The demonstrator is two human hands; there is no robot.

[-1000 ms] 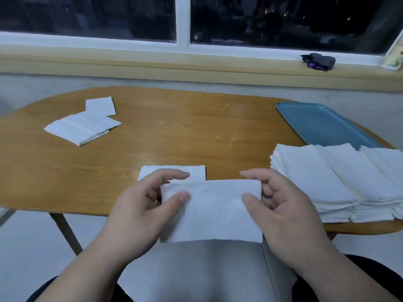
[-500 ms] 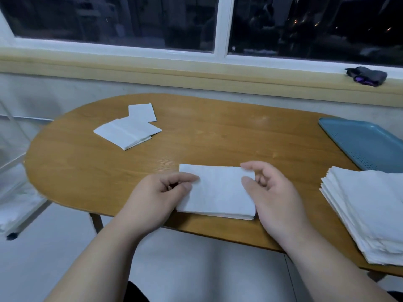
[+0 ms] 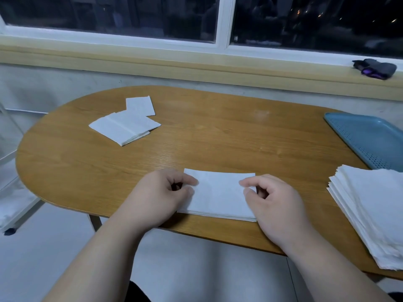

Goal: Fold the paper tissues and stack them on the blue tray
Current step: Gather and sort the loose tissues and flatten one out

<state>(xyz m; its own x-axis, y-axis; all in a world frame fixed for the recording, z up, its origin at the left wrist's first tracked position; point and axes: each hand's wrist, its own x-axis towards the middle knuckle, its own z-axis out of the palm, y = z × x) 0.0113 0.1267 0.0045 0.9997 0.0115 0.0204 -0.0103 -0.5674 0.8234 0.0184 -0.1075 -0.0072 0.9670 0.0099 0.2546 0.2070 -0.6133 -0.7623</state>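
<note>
A folded white tissue (image 3: 218,195) lies flat on the wooden table (image 3: 218,140) near its front edge. My left hand (image 3: 161,195) is at its left end with fingers curled, thumb and forefinger pinching the edge. At the right end, my right hand (image 3: 272,203) pinches the tissue the same way. The blue tray (image 3: 368,138) sits at the far right of the table with nothing visible on it. A thick stack of white tissues (image 3: 375,205) lies in front of the tray, partly cut off by the frame.
At the table's back left lie an opened pile of tissues (image 3: 124,127) and a small folded tissue (image 3: 140,105). A dark object (image 3: 375,66) rests on the window sill. A white rack (image 3: 8,192) stands on the floor left of the table.
The tissue, held in the air in front of the table edge a second ago, now lies flat on the table. Both hands came down with it and keep its ends.
</note>
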